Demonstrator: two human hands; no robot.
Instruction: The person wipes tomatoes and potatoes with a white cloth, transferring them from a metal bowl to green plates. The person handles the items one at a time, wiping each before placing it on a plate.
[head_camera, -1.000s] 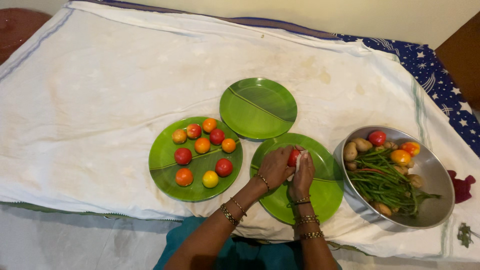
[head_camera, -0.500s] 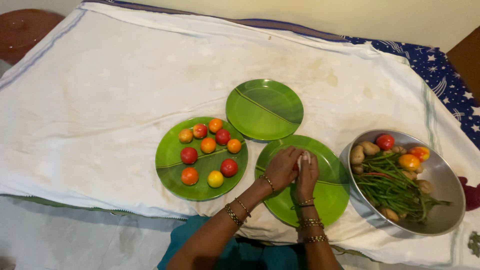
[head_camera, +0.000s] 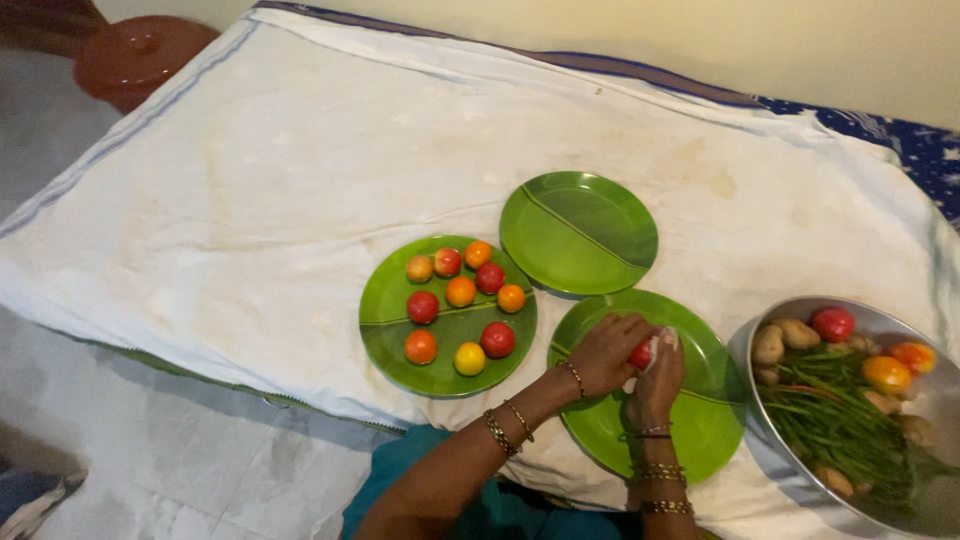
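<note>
Since the earlier frame my hands barely shifted: left hand (head_camera: 605, 352) and right hand (head_camera: 655, 375) fingers clasp a red tomato (head_camera: 641, 353) together above the near green plate (head_camera: 700, 440), steadying it between both palms.

Soft, even indoor light; I see faint shadows under the plates (head_camera: 578, 232), mild glare on the bowl (head_camera: 940, 395), and perhaps slight blur at the hands (head_camera: 630, 360).

Single head-worn view: looks steeply down from above the bed (head_camera: 300, 180), fairly near, hands (head_camera: 630, 365) at lower centre-right of frame.
</note>
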